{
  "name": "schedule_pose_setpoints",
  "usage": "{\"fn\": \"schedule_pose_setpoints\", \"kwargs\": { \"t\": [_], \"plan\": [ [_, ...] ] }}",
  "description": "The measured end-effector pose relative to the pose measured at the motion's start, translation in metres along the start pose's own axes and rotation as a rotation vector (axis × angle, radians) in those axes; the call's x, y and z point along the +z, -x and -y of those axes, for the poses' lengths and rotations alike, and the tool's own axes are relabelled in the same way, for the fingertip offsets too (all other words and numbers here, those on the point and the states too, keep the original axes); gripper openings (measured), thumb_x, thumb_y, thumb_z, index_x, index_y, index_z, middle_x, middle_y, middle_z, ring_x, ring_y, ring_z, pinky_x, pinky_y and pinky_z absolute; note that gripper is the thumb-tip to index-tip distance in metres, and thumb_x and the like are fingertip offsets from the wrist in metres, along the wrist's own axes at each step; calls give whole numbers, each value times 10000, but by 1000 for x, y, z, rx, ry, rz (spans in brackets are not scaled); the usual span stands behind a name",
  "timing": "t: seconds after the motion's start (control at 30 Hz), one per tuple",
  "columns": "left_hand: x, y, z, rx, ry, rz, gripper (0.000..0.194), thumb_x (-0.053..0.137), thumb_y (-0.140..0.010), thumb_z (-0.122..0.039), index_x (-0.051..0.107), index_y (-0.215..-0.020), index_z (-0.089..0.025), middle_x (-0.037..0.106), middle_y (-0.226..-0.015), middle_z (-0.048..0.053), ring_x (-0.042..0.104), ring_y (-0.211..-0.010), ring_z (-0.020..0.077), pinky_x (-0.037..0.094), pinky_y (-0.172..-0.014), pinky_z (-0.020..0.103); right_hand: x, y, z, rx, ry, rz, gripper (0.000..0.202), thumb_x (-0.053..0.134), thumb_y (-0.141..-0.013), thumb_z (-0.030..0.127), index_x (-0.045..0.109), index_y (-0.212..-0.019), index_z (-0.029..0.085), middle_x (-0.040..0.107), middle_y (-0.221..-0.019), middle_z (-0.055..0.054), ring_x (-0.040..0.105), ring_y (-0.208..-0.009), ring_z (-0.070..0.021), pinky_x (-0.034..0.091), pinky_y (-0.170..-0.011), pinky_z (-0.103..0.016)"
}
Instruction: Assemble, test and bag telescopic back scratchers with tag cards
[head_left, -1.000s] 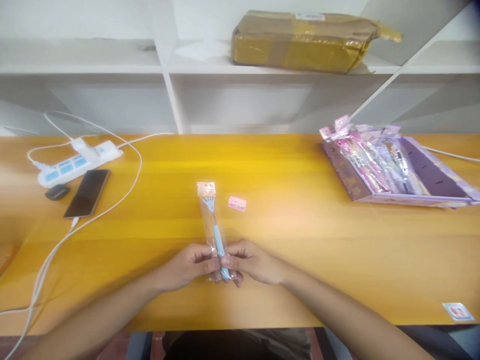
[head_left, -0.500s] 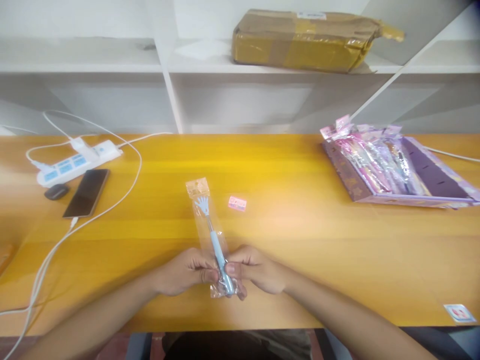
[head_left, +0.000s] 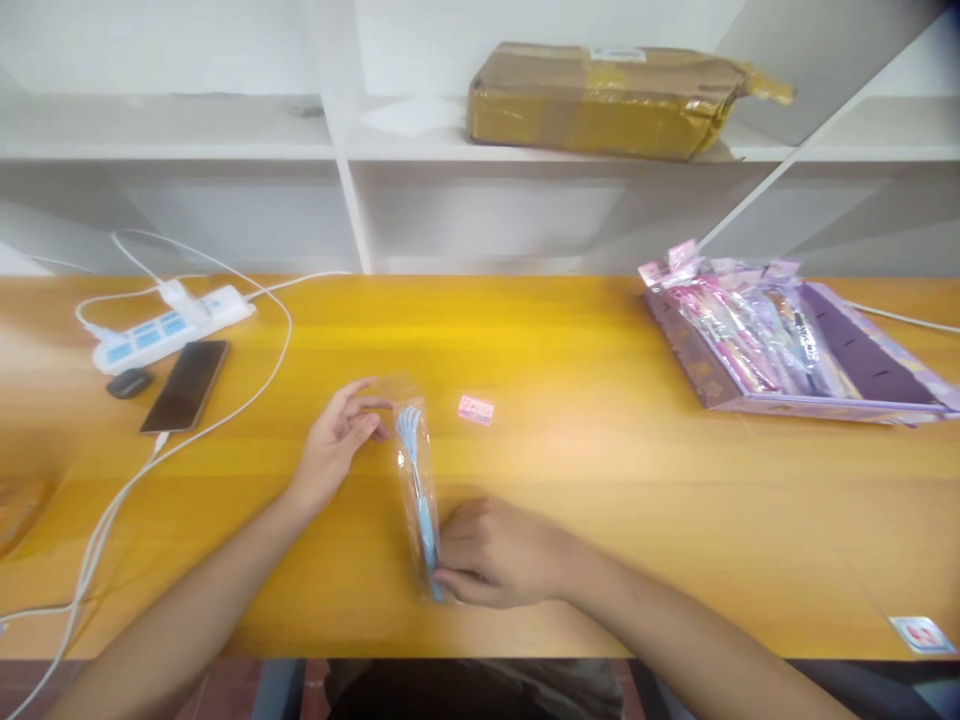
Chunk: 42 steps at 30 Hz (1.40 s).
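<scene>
A light blue back scratcher (head_left: 422,500) with a small hand-shaped head lies inside a clear plastic bag (head_left: 406,480). My right hand (head_left: 499,553) grips its handle end through the bag, thumb along the lower part. Up at the bag's top end is my left hand (head_left: 341,435), its fingers apart and curved toward the plastic. Whether those fingertips touch the bag is too blurred to tell. A small pink card (head_left: 476,409) rests on the table just right of the scratcher's head.
At the back right, a purple box (head_left: 810,405) holds several bagged items (head_left: 757,330). To the left are a phone (head_left: 185,386), a black object (head_left: 129,383), a power strip (head_left: 172,330) and white cables. A taped carton (head_left: 592,110) sits on the shelf. Near the front right lies a sticker (head_left: 921,635).
My left hand has let go of the handle end and moved up to the bag's top. My right hand has turned over, still gripping, and the back scratcher has tilted more upright.
</scene>
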<state>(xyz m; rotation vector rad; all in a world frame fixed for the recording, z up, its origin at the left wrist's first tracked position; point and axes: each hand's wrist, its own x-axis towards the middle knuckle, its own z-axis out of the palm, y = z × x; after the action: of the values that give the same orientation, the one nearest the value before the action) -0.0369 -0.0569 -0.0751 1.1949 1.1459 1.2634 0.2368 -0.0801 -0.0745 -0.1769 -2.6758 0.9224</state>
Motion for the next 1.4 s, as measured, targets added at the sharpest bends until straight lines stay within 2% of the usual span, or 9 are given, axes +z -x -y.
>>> {"fn": "schedule_pose_setpoints", "kwargs": {
  "t": [0.23, 0.4, 0.57, 0.73, 0.87, 1.0, 1.07, 1.23, 1.4],
  "plan": [
    [5, -4, 6, 4, -43, 15, 696, 745, -945, -392, 448, -1568, -304, 618, -1466, 126, 677, -1179, 224, 538, -1079, 391, 1, -3, 0, -53, 155, -13, 338, 516, -1085, 364, 642, -815, 202, 683, -748, -13, 584, -660, -137, 430, -724, -295],
    [3, -8, 13, 30, -153, 6, 606, 755, -933, -411, 570, -1502, -317, 481, -1619, 87, 549, -1401, 237, 442, -1218, 400, 3, -3, -3, -77, 99, -62, 269, 488, -1104, 327, 693, -978, 205, 727, -851, -16, 632, -724, -130, 463, -753, -270],
    [12, -23, 6, -37, 19, 69, 555, 801, -890, -449, 684, -1381, -220, 662, -1428, 144, 667, -1240, 257, 506, -1134, 422, 9, -6, -4, -120, 79, -86, 296, 499, -1115, 368, 727, -1012, 209, 753, -914, -7, 659, -754, -118, 474, -736, -259],
    [31, -50, 6, -89, 96, 5, 464, 883, -786, -444, 758, -1140, -172, 760, -1064, 96, 682, -792, 143, 566, -753, 279, 5, 2, -19, -126, 99, -208, 386, 425, -1132, 400, 688, -931, 202, 708, -841, -8, 596, -674, -119, 436, -636, -265],
    [38, -60, 11, -65, 64, -50, 411, 876, -787, -454, 741, -1055, -174, 746, -943, 51, 657, -738, 124, 540, -701, 245, -21, 13, -59, 23, 258, -449, 464, 283, -1134, 317, 585, -801, 202, 582, -694, -27, 504, -622, -149, 398, -627, -293],
    [34, -59, 13, -70, 11, -85, 401, 886, -781, -463, 753, -1021, -171, 785, -1034, 78, 712, -847, 168, 576, -801, 280, -49, 6, -96, 360, 458, -516, 238, 492, -1075, 374, 633, -1054, 183, 654, -999, -99, 602, -840, -194, 476, -781, -328],
    [29, -59, 14, -80, -17, -101, 392, 875, -795, -473, 770, -1015, -167, 802, -1053, 92, 729, -877, 189, 583, -833, 298, -55, 1, -104, 509, 479, -494, 328, 614, -1018, 458, 609, -1182, 174, 622, -1145, -132, 619, -930, -227, 507, -826, -363],
    [26, -59, 17, -121, -43, -101, 393, 842, -822, -508, 805, -994, -157, 824, -1017, 113, 761, -881, 233, 605, -857, 349, -57, 2, -109, 535, 309, -459, 292, 693, -987, 441, 612, -1152, 214, 592, -1138, -108, 612, -1003, -238, 532, -876, -390],
    [29, -56, 16, -140, -17, -92, 388, 834, -828, -521, 811, -962, -157, 829, -975, 106, 779, -906, 253, 617, -860, 361, -60, 10, -110, 556, 10, -576, 283, 739, -956, 405, 538, -894, 216, 560, -927, -31, 540, -763, -153, 480, -688, -294]
  ]
}}
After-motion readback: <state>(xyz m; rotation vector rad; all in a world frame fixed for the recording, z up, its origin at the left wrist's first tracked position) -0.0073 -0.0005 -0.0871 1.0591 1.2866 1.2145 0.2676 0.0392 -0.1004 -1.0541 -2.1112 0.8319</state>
